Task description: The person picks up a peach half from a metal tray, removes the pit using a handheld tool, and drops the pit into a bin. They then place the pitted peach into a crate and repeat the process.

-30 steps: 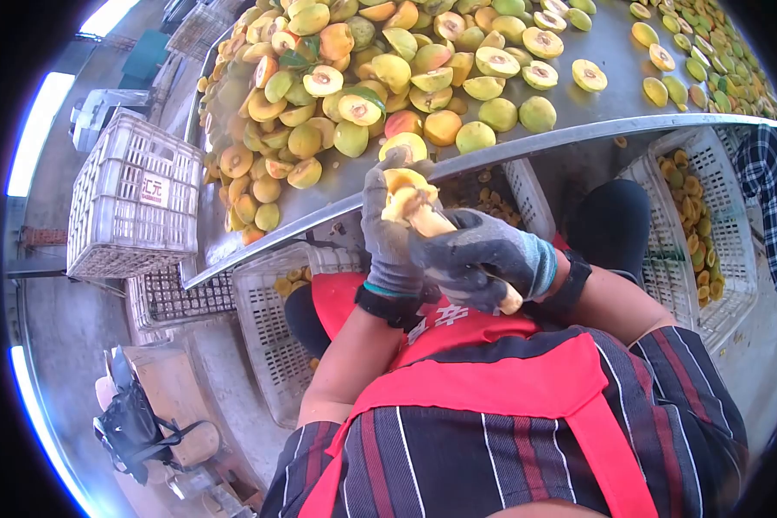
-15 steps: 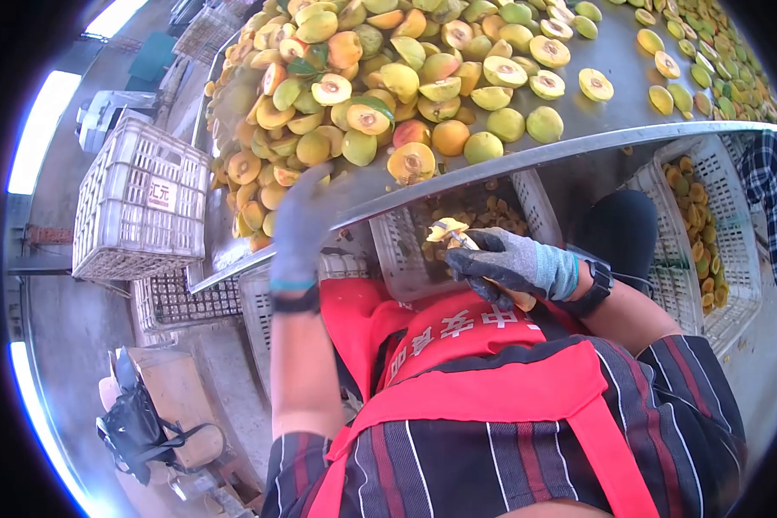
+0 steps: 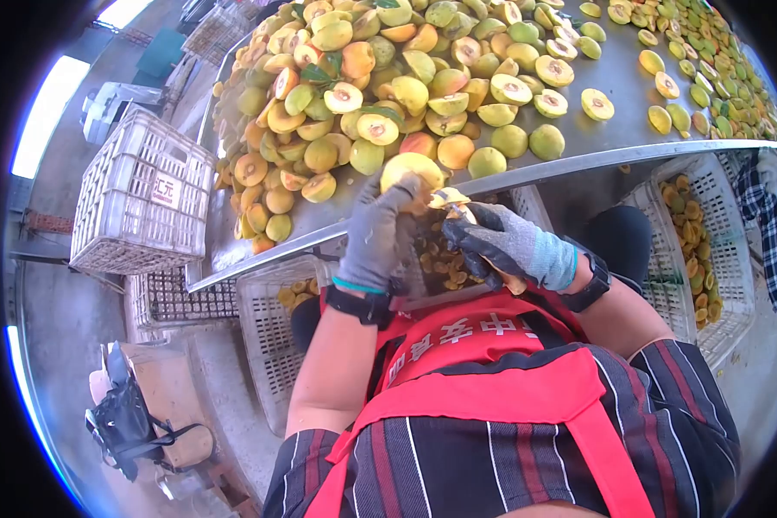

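My left hand [image 3: 374, 231], in a grey glove, grips a yellow peach half [image 3: 412, 173] in front of the table's edge. Close beside it, my right hand [image 3: 505, 246], gloved in grey and black, is closed around a pitting tool [image 3: 515, 284] with a wooden handle. A pale yellow scrap of fruit [image 3: 447, 198] sits on the tool's tip, right by the peach half. Beyond the hands, a big heap of cut peaches [image 3: 371, 86] lies on the metal table [image 3: 570, 129].
Under the table, a crate with fruit pieces [image 3: 445, 259] stands below my hands. Another white crate [image 3: 725, 250] holds peach pieces at the right. A white crate [image 3: 142, 194] stands left of the table, and a black bag [image 3: 129, 423] lies on a box.
My left hand has moved right from the heap's near edge, bringing a peach half to the tool. My right hand stays nearly in place, still holding the tool.
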`<action>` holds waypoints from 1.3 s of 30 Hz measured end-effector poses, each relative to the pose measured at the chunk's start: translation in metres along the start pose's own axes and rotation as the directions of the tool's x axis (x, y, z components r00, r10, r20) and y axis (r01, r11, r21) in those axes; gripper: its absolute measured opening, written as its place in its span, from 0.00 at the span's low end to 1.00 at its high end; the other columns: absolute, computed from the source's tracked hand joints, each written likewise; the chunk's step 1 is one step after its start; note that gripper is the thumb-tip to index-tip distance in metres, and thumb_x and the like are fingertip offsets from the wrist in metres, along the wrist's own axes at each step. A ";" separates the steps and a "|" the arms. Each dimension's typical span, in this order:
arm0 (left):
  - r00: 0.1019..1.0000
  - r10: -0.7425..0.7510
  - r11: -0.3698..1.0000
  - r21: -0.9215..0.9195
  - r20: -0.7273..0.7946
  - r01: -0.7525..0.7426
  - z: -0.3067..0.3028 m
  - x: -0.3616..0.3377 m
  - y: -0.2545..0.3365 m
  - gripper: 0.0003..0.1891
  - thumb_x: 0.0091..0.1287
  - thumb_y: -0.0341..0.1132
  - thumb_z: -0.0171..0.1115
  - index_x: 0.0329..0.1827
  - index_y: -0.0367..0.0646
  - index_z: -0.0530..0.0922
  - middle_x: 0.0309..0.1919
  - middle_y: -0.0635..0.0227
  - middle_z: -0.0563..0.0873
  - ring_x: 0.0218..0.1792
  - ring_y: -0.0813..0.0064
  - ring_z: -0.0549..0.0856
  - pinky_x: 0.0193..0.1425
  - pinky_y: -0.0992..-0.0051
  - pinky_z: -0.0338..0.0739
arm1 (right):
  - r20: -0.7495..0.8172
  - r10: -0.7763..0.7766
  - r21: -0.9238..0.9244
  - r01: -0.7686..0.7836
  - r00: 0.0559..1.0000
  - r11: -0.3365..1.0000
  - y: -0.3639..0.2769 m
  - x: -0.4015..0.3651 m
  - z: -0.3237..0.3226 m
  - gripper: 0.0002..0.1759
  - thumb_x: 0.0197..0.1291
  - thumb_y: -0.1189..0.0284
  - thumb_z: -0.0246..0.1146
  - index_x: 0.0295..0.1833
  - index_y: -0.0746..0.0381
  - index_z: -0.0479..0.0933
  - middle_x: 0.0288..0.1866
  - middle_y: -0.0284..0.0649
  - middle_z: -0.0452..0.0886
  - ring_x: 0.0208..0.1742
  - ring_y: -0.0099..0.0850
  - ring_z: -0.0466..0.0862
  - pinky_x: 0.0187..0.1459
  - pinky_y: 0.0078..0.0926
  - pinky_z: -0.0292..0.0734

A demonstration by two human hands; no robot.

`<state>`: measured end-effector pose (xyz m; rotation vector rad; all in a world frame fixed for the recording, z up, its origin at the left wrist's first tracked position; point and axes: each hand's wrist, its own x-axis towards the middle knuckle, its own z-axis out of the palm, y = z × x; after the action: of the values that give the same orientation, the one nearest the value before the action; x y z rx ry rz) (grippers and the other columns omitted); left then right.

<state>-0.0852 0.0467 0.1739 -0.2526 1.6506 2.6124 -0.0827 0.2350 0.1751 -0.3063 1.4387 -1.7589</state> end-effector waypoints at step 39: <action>0.961 0.239 0.970 -0.007 -0.141 -0.242 0.022 -0.043 -0.020 0.11 0.67 0.30 0.53 0.49 0.35 0.75 0.40 0.63 0.82 0.39 0.73 0.82 0.44 0.74 0.79 | 0.035 -0.458 -0.822 0.286 0.888 0.492 0.015 0.004 0.038 0.20 0.56 0.68 0.57 0.53 0.66 0.67 0.36 0.49 0.79 0.36 0.42 0.81 0.40 0.35 0.77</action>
<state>-0.0431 0.0773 0.1718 -0.2560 1.7989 2.8531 -0.0539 0.2055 0.1728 -1.0383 2.4397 -1.3085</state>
